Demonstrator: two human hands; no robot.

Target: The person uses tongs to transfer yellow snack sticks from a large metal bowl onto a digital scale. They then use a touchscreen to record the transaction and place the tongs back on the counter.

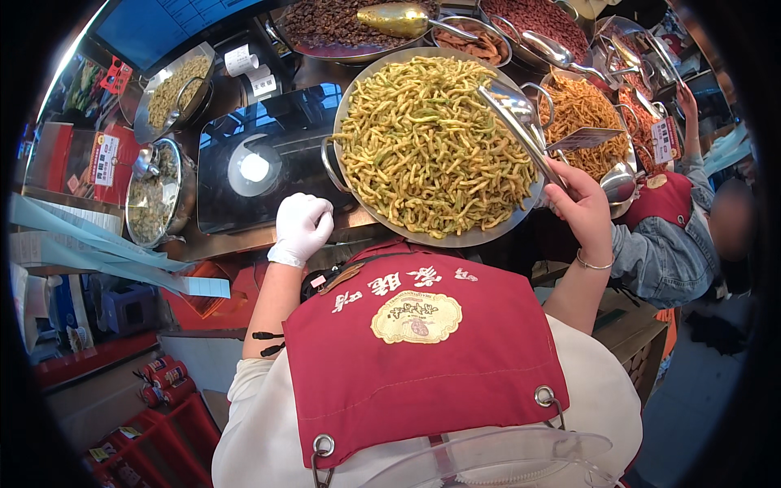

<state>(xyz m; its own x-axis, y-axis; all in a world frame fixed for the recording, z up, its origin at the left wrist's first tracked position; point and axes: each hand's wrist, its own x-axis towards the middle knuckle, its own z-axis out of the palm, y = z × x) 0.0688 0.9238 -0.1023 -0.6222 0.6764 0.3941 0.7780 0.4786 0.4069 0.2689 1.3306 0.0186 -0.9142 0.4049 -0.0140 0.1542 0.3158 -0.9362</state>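
Note:
My left hand (303, 229), in a white glove, is curled into a fist at the counter's front edge; nothing shows in it. It is near the handle of a wide metal pan (476, 241) heaped with greenish-yellow fried strips (433, 146). My bare right hand (583, 204) grips a pair of metal tongs (517, 133) at the pan's right rim. The tongs slant up and left over the strips, and their tips seem to hold nothing. A metal scoop (515, 100) lies at the pan's upper right, partly behind the tongs.
A black glass-topped device (274, 122) stands left of the pan, with a receipt printer (259, 82) behind. A bowl of orange shreds (583, 110) and a pan of dark food (329, 30) surround it. A person in a denim sleeve (665, 256) works at the right.

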